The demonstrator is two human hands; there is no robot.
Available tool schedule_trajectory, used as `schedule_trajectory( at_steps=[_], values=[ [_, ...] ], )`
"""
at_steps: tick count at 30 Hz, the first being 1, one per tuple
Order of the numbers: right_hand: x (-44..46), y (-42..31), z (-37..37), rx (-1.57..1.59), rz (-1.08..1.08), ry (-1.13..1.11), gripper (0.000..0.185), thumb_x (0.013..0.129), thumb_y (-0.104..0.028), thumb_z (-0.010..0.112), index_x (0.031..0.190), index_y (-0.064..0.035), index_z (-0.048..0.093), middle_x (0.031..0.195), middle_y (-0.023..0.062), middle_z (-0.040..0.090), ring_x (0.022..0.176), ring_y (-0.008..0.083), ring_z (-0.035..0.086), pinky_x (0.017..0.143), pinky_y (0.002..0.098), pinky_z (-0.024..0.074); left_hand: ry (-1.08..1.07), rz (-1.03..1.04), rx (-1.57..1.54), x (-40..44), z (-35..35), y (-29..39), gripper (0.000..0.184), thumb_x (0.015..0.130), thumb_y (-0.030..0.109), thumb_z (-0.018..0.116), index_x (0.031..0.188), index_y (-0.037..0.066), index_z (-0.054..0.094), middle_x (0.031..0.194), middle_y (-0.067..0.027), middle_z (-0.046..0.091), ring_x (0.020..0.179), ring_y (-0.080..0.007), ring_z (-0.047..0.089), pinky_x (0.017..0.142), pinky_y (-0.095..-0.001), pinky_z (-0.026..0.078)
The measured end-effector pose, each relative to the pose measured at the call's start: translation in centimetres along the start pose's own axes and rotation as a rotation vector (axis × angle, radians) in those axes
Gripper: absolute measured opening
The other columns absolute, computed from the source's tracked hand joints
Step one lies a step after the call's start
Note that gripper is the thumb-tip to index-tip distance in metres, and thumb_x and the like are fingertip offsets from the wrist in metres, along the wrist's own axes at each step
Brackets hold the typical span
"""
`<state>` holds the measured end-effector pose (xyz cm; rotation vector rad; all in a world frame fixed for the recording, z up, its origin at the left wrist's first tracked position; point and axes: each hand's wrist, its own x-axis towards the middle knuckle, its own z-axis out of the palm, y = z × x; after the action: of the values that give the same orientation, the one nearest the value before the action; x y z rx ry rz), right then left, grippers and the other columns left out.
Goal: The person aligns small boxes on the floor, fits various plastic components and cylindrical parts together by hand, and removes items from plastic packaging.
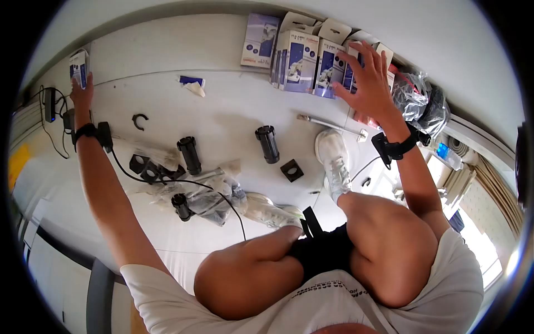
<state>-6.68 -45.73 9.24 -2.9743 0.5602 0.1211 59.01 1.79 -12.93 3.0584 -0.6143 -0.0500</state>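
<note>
Far to the left, my left hand (82, 94) grips a small white-and-blue box (78, 68) by its lower end. My right hand (368, 83) is open, fingers spread, over the right part of a row of blue-and-white boxes (300, 61) along the wall. Whether its fingertips touch a box I cannot tell. Some of these boxes have their top flaps raised. One box (260, 40) stands at the row's left end. Below the row, a brush-like tool with a metal handle (331, 126) lies on the floor.
Black cylinders (268, 145), a black square part (291, 170) and a black ring clip (140, 121) lie about the floor. Clear plastic bags (217, 195) are near my left shoe (267, 210). A power strip (50, 104) with cables sits at far left. Dark plastic bags (431, 103) are at right.
</note>
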Motion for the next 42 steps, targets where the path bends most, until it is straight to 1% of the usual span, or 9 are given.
schedule_trajectory(
  at_steps=[4,9,12,16,22,25,29,32,42],
  values=[
    [-0.6,0.9,-1.2,-0.055,0.004,-0.076,0.054,0.078,-0.036,0.074,0.125,-0.0164,0.059,0.139,0.0088,0.044,0.136,0.0329,0.037,0.114,0.0655,0.0178,-0.146,-0.126,0.237,-0.1,-1.3,1.6,0.086,0.081,0.081,0.046,0.149,0.029,0.040,0.139,-0.0249,0.050,0.131,-0.0393,0.045,0.106,-0.0563,0.037],
    [0.7,-0.3,-1.3,-0.025,-0.078,-0.001,0.049,0.080,-0.033,0.073,0.122,-0.0131,0.061,0.136,0.0095,0.047,0.130,0.0320,0.043,0.115,0.0630,0.0194,-0.065,-0.126,0.129,-2.4,-2.0,3.2,0.076,0.078,0.078,0.056,0.131,0.024,0.051,0.131,-0.0284,0.051,0.128,-0.0435,0.046,0.104,-0.0553,0.038],
    [4.3,-2.5,-1.7,0.148,-0.136,-0.064,0.047,0.082,-0.031,0.071,0.123,-0.0100,0.060,0.123,0.0102,0.058,0.117,0.0336,0.054,0.104,0.0455,0.0430,-0.122,-0.213,-0.008,-3.6,-3.4,4.5,0.069,0.076,0.071,0.065,0.123,0.021,0.051,0.128,-0.0315,0.050,0.124,-0.0464,0.046,0.101,-0.0531,0.041],
    [10.3,-8.6,-1.4,0.061,-0.316,-0.102,0.052,0.079,-0.034,0.074,0.123,-0.0099,0.058,0.119,0.0131,0.060,0.109,0.0332,0.060,0.090,0.0440,0.0527,0.058,-0.107,-0.170,-3.6,-0.1,4.6,0.061,0.078,0.060,0.072,0.117,0.019,0.052,0.122,-0.0285,0.055,0.115,-0.0445,0.053,0.093,-0.0515,0.046],
    [17.3,-9.9,7.1,-0.213,-0.445,-0.258,0.054,0.067,-0.033,0.080,0.112,-0.0084,0.063,0.106,0.0103,0.061,0.108,0.0281,0.058,0.081,0.0439,0.0536,0.023,-0.017,-0.328,-14.0,-7.1,13.3,0.049,0.083,0.049,0.073,0.109,0.013,0.053,0.102,-0.0209,0.060,0.092,-0.0402,0.058,0.083,-0.0505,0.048],
    [18.5,-9.8,7.1,-0.350,-0.680,-0.179,0.044,0.064,-0.026,0.080,0.104,-0.0126,0.067,0.104,0.0050,0.062,0.110,0.0228,0.057,0.087,0.0416,0.0507,0.237,0.237,-0.330,-21.7,-12.1,18.6,0.037,0.087,0.033,0.074,0.106,0.011,0.051,0.101,-0.0191,0.054,0.093,-0.0374,0.054,0.079,-0.0510,0.048],
    [19.0,-9.9,9.3,-0.372,-0.990,-0.023,0.033,0.065,-0.014,0.079,0.096,-0.0204,0.069,0.093,-0.0007,0.065,0.105,0.0177,0.060,0.094,0.0384,0.0453,0.128,0.132,-0.596,-28.3,-14.2,21.1,0.038,0.085,0.023,0.075,0.108,0.006,0.049,0.108,-0.0187,0.049,0.104,-0.0367,0.047,0.083,-0.0498,0.046],
    [18.4,-11.3,6.5,-0.446,-0.896,-0.354,0.035,0.068,-0.014,0.078,0.100,-0.0188,0.066,0.088,0.0022,0.066,0.097,0.0213,0.064,0.088,0.0389,0.0481,0.128,0.238,-0.611,-30.5,-16.0,21.9,0.038,0.084,0.019,0.076,0.106,0.004,0.049,0.111,-0.0186,0.045,0.105,-0.0363,0.047,0.084,-0.0467,0.046],
    [10.9,-7.5,-4.8,0.383,-0.528,-0.048,0.064,0.082,-0.026,0.078,0.134,-0.0083,0.046,0.094,0.0124,0.069,0.090,0.0332,0.067,0.079,0.0414,0.0526,0.215,0.442,-0.587,-30.8,-22.3,29.5,0.043,0.077,0.016,0.082,0.098,0.004,0.046,0.107,-0.0139,0.042,0.093,-0.0301,0.050,0.076,-0.0385,0.047]
  ],
)
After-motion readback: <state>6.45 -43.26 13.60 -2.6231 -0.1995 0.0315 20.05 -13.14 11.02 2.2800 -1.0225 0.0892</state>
